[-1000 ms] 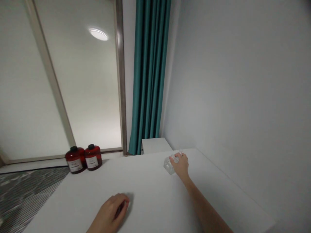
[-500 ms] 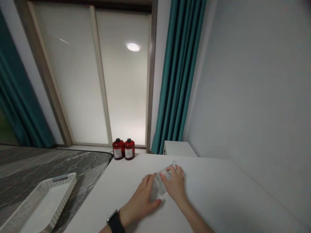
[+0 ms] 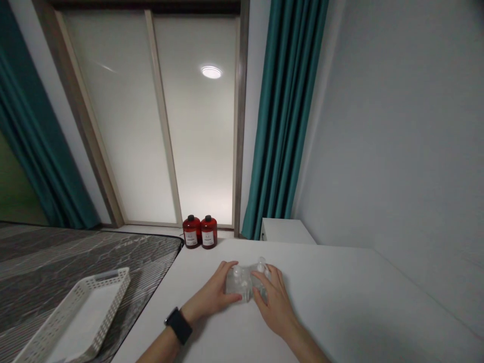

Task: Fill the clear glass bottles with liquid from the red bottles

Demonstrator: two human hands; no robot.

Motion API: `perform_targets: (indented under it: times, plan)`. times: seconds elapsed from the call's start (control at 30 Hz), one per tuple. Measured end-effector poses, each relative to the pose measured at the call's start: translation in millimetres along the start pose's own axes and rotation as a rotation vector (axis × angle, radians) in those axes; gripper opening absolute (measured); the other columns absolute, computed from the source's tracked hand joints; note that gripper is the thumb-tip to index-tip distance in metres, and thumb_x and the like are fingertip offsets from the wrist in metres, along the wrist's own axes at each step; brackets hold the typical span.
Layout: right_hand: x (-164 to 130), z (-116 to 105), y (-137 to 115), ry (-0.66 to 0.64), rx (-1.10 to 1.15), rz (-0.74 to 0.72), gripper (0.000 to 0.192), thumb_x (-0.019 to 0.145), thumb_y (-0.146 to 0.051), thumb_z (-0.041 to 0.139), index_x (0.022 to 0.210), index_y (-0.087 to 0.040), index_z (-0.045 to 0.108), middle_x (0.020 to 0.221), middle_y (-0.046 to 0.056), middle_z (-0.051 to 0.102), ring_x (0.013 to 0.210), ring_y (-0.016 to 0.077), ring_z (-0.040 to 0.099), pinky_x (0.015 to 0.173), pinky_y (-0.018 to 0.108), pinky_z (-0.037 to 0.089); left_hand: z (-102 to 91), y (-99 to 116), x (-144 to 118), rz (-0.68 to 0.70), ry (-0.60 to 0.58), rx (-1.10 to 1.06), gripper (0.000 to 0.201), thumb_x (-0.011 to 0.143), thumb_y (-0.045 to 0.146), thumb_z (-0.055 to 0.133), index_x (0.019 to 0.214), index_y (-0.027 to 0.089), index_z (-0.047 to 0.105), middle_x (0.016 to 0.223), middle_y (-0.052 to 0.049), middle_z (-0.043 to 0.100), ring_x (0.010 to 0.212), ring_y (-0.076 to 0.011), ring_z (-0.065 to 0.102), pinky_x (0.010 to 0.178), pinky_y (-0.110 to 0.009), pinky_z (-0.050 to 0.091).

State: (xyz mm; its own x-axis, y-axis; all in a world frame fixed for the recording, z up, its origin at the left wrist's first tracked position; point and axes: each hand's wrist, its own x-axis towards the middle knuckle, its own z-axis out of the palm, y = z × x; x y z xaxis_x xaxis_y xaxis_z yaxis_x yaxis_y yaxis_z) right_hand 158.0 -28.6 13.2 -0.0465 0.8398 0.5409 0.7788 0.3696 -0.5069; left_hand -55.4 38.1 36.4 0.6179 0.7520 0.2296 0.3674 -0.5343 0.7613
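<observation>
The left hand (image 3: pixel 214 297) lies on the white worktop (image 3: pixel 340 302) with its fingers (image 3: pixel 223 269) spread a little and curved over the near-left side of 2 small clear bottles (image 3: pixel 245 282); the thumb runs along the lower edge of the left bottle, so the hand cups it rather than clenching; a dark watch (image 3: pixel 177 325) sits on that wrist. The right hand (image 3: pixel 276 302) comes in from the lower right, its fingers (image 3: pixel 260 282) loosely bent and laid over the right bottle, the fingertips pressing on its front face; both hands grasp the bottles lightly, half open, touching them from either side.

The 2 bottles stand upright and side by side, touching or just beside each other, near the middle of the worktop between the hands; they are transparent and colourless with small rounded caps at the top; whether they hold any liquid cannot be told.

Beyond the far-left corner of the worktop stand 2 dark red bottles (image 3: pixel 199 232) with black caps and white labels, close together; a white slotted tray (image 3: pixel 75 312) lies on the grey patterned surface to the left; teal curtains (image 3: pixel 283 126) hang by the frosted panels; a small white cabinet (image 3: pixel 285 231) stands under the right curtain.
</observation>
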Motion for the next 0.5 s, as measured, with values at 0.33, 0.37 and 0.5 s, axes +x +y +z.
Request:
perform_targets:
  times: [0.33, 0.37, 0.5]
  plan:
    - [21.3, -2.5, 62.4, 0.13, -0.217, 0.093, 0.033, 0.091, -0.025, 0.053, 0.121, -0.028, 0.066, 0.128, 0.011, 0.058, 0.125, 0.0293, 0.051, 0.104, 0.047, 0.048, 8.4, -15.0, -10.4, 0.045, 0.054, 0.0, 0.066, 0.081, 0.022, 0.072, 0.141, 0.022, 0.047, 0.132, -0.013, 0.056, 0.125, -0.0317, 0.053, 0.112, -0.046, 0.04]
    - [25.6, -6.2, 75.2, 0.14, -0.235, 0.107, 0.034, 0.09, -0.025, 0.052, 0.121, -0.026, 0.066, 0.127, 0.012, 0.058, 0.125, 0.0306, 0.051, 0.103, 0.048, 0.048, 9.8, -19.3, -11.0, 0.049, 0.063, -0.002, 0.068, 0.081, 0.022, 0.072, 0.143, 0.022, 0.046, 0.134, -0.013, 0.056, 0.126, -0.032, 0.053, 0.113, -0.046, 0.039]
    - [41.9, -24.9, 120.7, 0.207, -0.294, 0.174, 0.036, 0.091, -0.029, 0.049, 0.121, -0.022, 0.067, 0.127, 0.016, 0.057, 0.126, 0.0341, 0.05, 0.103, 0.052, 0.047, 15.8, -37.0, -11.1, 0.013, 0.095, 0.002, 0.086, 0.079, 0.025, 0.074, 0.154, 0.023, 0.03, 0.15, -0.016, 0.044, 0.14, -0.0355, 0.041, 0.119, -0.053, 0.03]
